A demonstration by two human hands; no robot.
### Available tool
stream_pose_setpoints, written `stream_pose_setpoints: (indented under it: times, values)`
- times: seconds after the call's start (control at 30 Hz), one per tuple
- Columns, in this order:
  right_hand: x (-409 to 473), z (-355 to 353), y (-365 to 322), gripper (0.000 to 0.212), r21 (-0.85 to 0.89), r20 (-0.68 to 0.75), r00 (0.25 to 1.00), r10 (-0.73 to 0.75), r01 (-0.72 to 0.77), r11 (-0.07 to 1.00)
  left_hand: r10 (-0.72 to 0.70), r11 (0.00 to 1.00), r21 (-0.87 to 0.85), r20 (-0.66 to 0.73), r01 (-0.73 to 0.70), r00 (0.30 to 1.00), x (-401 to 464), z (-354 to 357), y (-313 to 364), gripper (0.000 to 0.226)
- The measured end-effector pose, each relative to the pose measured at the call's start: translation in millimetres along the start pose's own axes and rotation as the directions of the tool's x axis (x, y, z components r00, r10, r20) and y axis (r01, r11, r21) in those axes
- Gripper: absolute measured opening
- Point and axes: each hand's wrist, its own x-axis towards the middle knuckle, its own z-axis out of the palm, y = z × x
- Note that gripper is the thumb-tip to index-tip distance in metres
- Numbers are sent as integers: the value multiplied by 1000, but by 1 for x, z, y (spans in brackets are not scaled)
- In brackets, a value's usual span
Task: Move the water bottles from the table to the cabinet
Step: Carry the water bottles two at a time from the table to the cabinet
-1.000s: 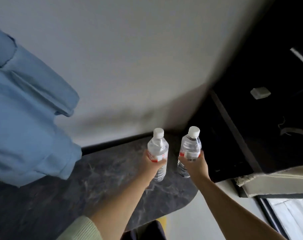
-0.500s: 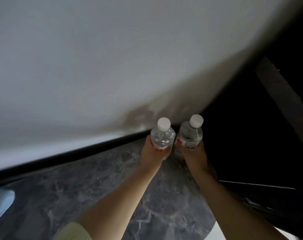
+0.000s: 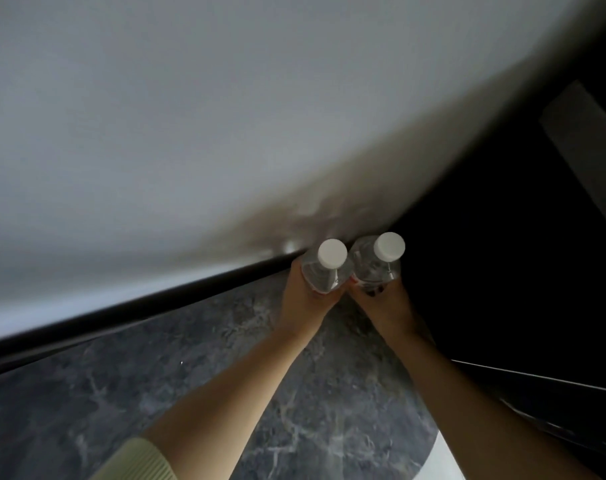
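Two hands each grip one water bottle, fingers curled round the lower body so that only the shoulders and white caps show above them. The left hand (image 3: pixel 306 299) holds the left bottle (image 3: pixel 325 271) and the right hand (image 3: pixel 386 303) holds the right bottle (image 3: pixel 376 266); dark-painted nails show on the right fingers (image 3: pixel 376 291). The bottles are upright, seen from above, side by side and touching or nearly so. Both are held at the far end of the bench (image 3: pixel 156 386), close to the wall (image 3: pixel 225 116), and whether their bases touch the surface cannot be told.

Outward from the hands, both forearms reach in from the bottom edge, the left one ending in a pale ribbed sleeve (image 3: pixel 138 460). The bench is dark grey marble-patterned stone with a rounded right corner and a black strip (image 3: pixel 138 313) along its back edge where it meets the plain white wall. To the right stands the dark cabinet (image 3: pixel 502 271), its inside too dim to make out.

Compared with half a second ago, the bottles sit closer together and nearer the wall corner, seen more from above. A second ago they were well apart, with blue cloth at the left that is now almost out of frame.
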Motion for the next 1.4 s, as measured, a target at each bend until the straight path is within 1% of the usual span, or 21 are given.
stream_pose_setpoints:
  times: [0.03, 0.07, 0.1, 0.13, 0.17, 0.2, 0.23, 0.27, 0.33, 0.4, 0.47, 0.6, 0.67, 0.73, 0.8, 0.83, 0.97, 1.07, 1.17, 1.33, 1.4]
  values:
    - [-1, 0, -4, 103, -15, -4, 1000, 4, -4, 1000, 24, 1000, 8, 20, -25, 1000, 1, -1, 4, 65]
    - [-2, 0, -7, 99, -30, -7, 1000, 16, -17, 999, 35, 999, 26, 26, -36, 999, 6, -2, 3, 60]
    - [-6, -1, -12, 95, -45, -9, 999, 33, -33, 998, 23, 999, 45, 18, -24, 1000, 7, -3, 2, 50]
    - [-8, -3, -13, 93, -59, -10, 998, 56, -56, 997, -19, 997, 72, 6, 19, 1000, 8, -3, -1, 47]
    - [-12, -5, -16, 95, -74, -10, 997, 77, -77, 994, -65, 993, 97, -10, 65, 998, 8, -4, -4, 64]
    - [-15, -9, -18, 99, -83, -14, 996, 92, -93, 992, -116, 985, 127, -29, 119, 993, 7, -5, -8, 90]
    - [-19, -12, -20, 102, -93, -18, 994, 107, -108, 990, -174, 972, 153, -39, 178, 984, 5, -6, -14, 110]
    - [-23, -17, -22, 105, -98, -19, 993, 118, -119, 988, -206, 960, 185, -37, 209, 978, 3, -8, -24, 120]
    - [-33, -27, -33, 108, -127, -23, 990, 142, -144, 981, -216, 948, 235, -15, 213, 976, -7, -14, -12, 127]
    - [-40, -32, -43, 109, -161, -27, 989, 144, -146, 976, -204, 934, 295, -19, 201, 979, -18, -23, 15, 125]
    - [-49, -38, -58, 107, -195, -20, 992, 126, -128, 972, -183, 922, 342, -28, 181, 983, -27, -29, 42, 117]
    - [-76, -51, -104, 92, -294, 17, 993, 113, -103, 950, -80, 934, 348, -25, 83, 997, -46, -40, 96, 97]
    - [-89, -57, -137, 83, -380, 25, 994, 110, -93, 920, -31, 913, 406, -8, 31, 999, -53, -45, 125, 87]
    - [-102, -65, -173, 69, -467, 16, 997, 74, -57, 882, 25, 865, 501, 27, -35, 999, -62, -52, 157, 77]
    - [-113, -71, -204, 53, -560, 24, 999, 30, -11, 828, 62, 786, 611, 82, -99, 995, -71, -58, 185, 68]
    - [-119, -74, -217, 49, -608, 36, 999, 20, 6, 794, 78, 746, 653, 107, -129, 991, -79, -62, 199, 65]
    - [-146, -78, -263, 32, -738, 146, 989, 26, 91, 668, 138, 618, 756, 165, -215, 977, -114, -86, 243, 65]
    - [-161, -75, -293, 45, -806, 213, 977, 17, 165, 569, 114, 553, 810, 158, -195, 981, -138, -110, 269, 58]
    - [-184, -61, -322, 43, -850, 236, 972, -16, 214, 482, 90, 522, 841, 115, -145, 989, -162, -138, 292, 56]
    - [-230, -20, -358, 38, -856, 333, 933, -138, 361, 371, 141, 469, 878, 29, -92, 990, -205, -181, 312, 58]
    - [-251, 2, -370, 39, -843, 376, 907, -189, 420, 337, 164, 471, 879, -8, -72, 986, -227, -204, 316, 58]
